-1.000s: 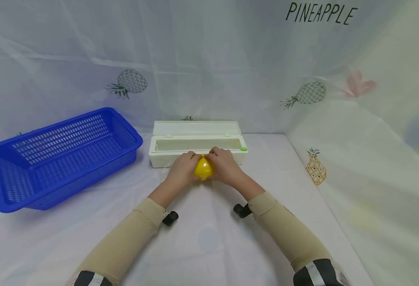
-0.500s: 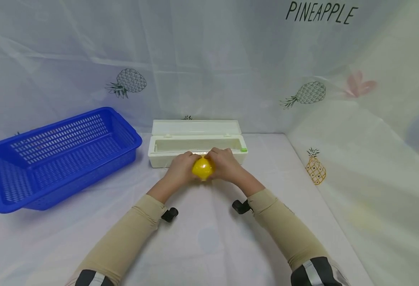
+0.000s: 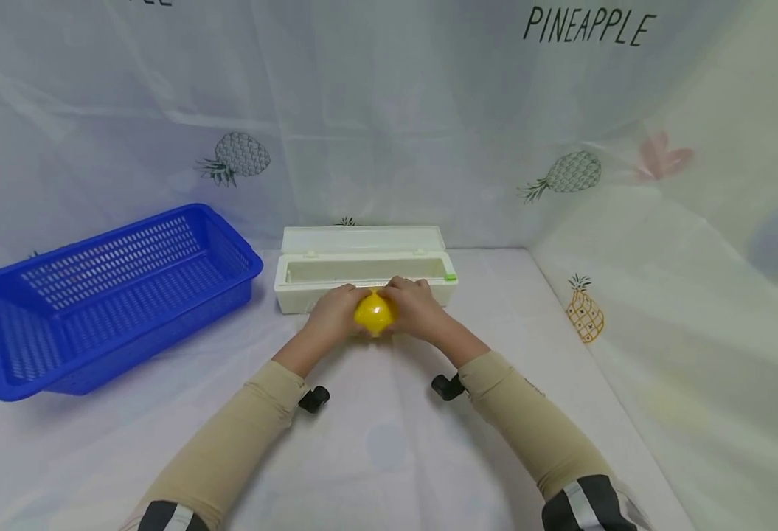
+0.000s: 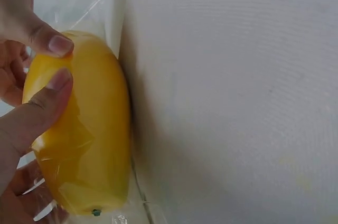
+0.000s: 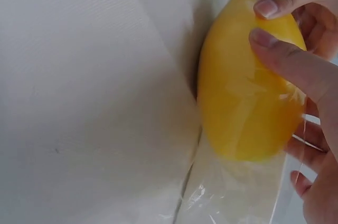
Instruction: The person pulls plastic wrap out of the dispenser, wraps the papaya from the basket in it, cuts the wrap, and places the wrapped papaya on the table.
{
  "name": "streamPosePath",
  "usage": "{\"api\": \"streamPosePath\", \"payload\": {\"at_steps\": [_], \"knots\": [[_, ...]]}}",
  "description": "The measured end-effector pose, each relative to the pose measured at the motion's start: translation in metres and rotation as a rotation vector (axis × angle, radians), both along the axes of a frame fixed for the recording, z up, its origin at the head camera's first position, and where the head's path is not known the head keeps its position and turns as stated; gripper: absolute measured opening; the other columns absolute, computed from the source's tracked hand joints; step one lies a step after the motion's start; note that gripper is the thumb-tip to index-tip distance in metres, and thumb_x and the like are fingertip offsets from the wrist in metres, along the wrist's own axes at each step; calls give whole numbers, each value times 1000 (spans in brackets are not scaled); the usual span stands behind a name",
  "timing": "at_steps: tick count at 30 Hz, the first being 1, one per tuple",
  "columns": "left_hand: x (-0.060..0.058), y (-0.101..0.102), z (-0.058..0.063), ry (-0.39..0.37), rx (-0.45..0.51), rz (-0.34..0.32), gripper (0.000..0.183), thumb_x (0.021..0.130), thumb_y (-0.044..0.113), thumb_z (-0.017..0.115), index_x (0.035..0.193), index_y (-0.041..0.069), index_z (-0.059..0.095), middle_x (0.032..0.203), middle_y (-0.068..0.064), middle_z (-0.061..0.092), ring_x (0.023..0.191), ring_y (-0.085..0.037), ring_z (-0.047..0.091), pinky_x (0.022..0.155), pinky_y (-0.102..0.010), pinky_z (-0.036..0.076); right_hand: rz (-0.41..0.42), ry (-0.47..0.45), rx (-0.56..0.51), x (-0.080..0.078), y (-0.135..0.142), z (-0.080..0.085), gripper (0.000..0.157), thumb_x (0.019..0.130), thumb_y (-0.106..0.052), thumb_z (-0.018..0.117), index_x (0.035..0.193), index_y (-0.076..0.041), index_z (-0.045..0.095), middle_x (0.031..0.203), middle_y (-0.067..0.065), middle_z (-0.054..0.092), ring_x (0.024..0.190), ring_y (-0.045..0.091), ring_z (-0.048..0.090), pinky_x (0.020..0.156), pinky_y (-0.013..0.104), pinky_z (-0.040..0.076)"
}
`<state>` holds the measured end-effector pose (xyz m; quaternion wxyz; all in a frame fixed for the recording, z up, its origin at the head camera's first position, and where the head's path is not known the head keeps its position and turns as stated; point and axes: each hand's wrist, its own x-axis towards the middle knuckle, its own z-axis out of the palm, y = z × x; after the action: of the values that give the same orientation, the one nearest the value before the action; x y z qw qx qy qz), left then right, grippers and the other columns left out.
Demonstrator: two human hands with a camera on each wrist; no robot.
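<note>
- From my distant post I see the left hand (image 3: pixel 334 313) and the right hand (image 3: pixel 418 310) clamped on one yellow fruit (image 3: pixel 374 313): the thumbs (image 4: pixel 59 80) press on it just beside each other, and the other fingers (image 5: pixel 307 154) curl around its opposite side.
- This fruit is near the middle of the far edge of the tabletop (image 3: pixel 375 457), just in front of a long white box (image 3: pixel 296 299). Whether it rests on the surface, I cannot tell.
- I judge that the thumbs sit so close in order to keep the clear film (image 5: pixel 198 195) tight against the fruit.
- The box lies along the far edge with its lid (image 3: pixel 362 238) tilted back, probably so that its long opening stays reachable.
- The blue basket (image 3: pixel 150 299) stands toward the far left corner, I suppose to leave space for both arms.
- As for materials, the fruit is oval, smooth and glossy, with a small green stub (image 4: pixel 96 212) at one end. The film is thin, wrinkled and shiny. The box seems to be stiff plastic, the basket perforated plastic, and the tabletop looks white and softly creased.
</note>
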<state>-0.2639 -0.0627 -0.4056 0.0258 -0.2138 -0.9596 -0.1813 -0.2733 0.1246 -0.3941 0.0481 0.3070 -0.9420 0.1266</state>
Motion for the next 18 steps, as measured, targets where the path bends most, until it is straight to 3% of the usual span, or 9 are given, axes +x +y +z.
{"api": "streamPosePath", "payload": {"at_steps": [4, 8, 14, 18], "knots": [[2, 1, 2, 44, -44, 21, 76, 65, 39, 91, 128, 8, 61, 116, -10, 64, 105, -29, 50, 92, -45, 41, -11, 62, 49, 1, 0, 1, 69, 65, -42, 91, 122, -11, 68, 115, 4, 51, 110, 24, 45, 89, 45, 31], [2, 3, 3, 49, -62, 57, 80, 63, 44, 91, 128, 10, 58, 120, -9, 63, 105, -29, 49, 87, -48, 37, -18, 74, 38, 1, 1, -1, 70, 63, -42, 92, 122, -12, 68, 107, 1, 53, 103, 21, 49, 86, 44, 31], [2, 4, 7, -8, -116, 55, 81, 64, 49, 89, 127, 11, 55, 120, -9, 57, 108, -30, 49, 87, -50, 35, -40, 49, 13, 4, 4, -9, 75, 67, -43, 89, 130, -13, 62, 118, 4, 54, 110, 24, 50, 84, 43, 33], [-1, 4, 15, -74, -113, 54, 71, 74, 56, 80, 125, 11, 60, 119, -7, 59, 106, -29, 52, 86, -49, 38, -32, 30, 13, 8, 5, -11, 77, 69, -42, 88, 134, -11, 59, 121, 5, 52, 113, 24, 48, 87, 44, 32]]}}
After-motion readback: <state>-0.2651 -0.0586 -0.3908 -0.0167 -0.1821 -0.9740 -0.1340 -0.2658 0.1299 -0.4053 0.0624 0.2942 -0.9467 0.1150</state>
